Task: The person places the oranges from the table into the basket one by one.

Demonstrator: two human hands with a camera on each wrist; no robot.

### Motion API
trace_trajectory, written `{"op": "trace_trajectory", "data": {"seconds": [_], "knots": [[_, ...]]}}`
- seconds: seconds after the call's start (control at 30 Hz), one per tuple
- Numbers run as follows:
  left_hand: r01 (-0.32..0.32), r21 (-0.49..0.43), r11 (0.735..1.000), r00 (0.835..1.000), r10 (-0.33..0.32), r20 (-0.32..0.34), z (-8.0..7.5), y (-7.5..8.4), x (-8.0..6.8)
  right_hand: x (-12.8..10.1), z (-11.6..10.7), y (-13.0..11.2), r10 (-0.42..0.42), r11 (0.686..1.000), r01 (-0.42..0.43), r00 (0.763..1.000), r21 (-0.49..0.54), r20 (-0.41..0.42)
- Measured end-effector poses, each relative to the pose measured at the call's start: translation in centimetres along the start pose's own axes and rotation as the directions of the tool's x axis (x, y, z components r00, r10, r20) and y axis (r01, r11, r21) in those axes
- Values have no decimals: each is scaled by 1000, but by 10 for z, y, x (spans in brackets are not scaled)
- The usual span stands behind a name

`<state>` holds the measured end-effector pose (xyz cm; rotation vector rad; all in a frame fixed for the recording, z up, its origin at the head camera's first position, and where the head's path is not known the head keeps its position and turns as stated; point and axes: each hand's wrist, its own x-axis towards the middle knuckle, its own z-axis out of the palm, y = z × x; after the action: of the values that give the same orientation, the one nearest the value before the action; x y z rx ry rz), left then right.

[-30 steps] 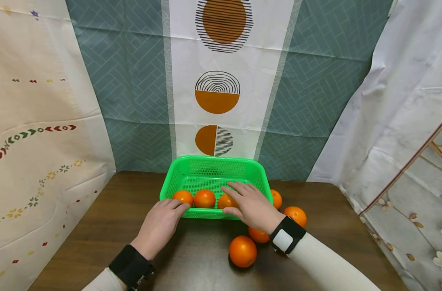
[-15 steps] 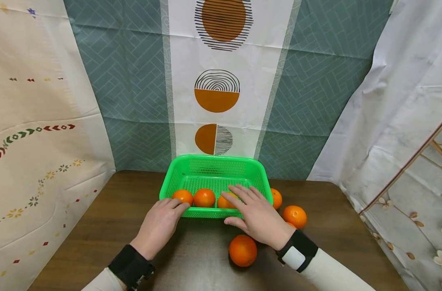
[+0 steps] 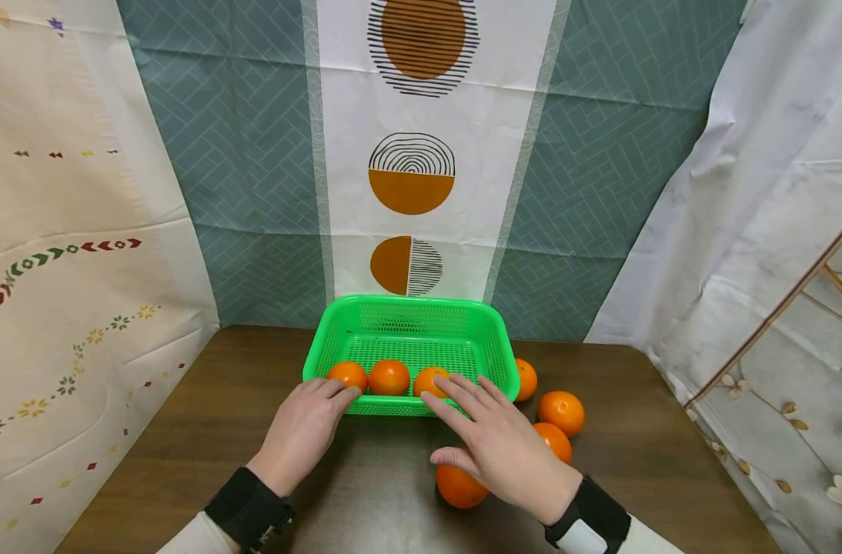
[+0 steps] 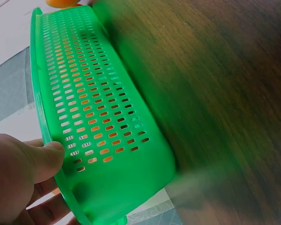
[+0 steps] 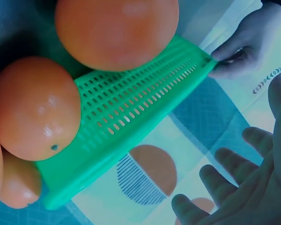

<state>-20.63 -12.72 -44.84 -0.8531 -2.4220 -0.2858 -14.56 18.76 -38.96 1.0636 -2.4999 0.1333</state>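
Right hand (image 3: 504,450) has drawn back, its grip spread, over an orange (image 3: 459,485).

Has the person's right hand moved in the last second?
Yes. The right hand drew back from the green plastic basket toward the person, over a loose orange.

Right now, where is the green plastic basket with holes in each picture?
Head view: the green plastic mesh basket sits mid-table, holding three oranges.
Left wrist view: the basket's holed side wall fills the left half.
Right wrist view: the basket runs diagonally across the middle.
Shared landmark: the left hand gripping the basket's corner.
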Motion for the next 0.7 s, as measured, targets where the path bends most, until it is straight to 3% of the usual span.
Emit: {"op": "trace_trajectory", "data": {"seconds": [0.4,0.7], "knots": [[1,0,1000,1000,-1,6,0,0,-1,-24,11,-12,-17,1000,17,1000,-21,3],[4,1,1000,1000,-4,11,0,0,0,-34,12,-15,20,1000,-21,999,3,26]]}}
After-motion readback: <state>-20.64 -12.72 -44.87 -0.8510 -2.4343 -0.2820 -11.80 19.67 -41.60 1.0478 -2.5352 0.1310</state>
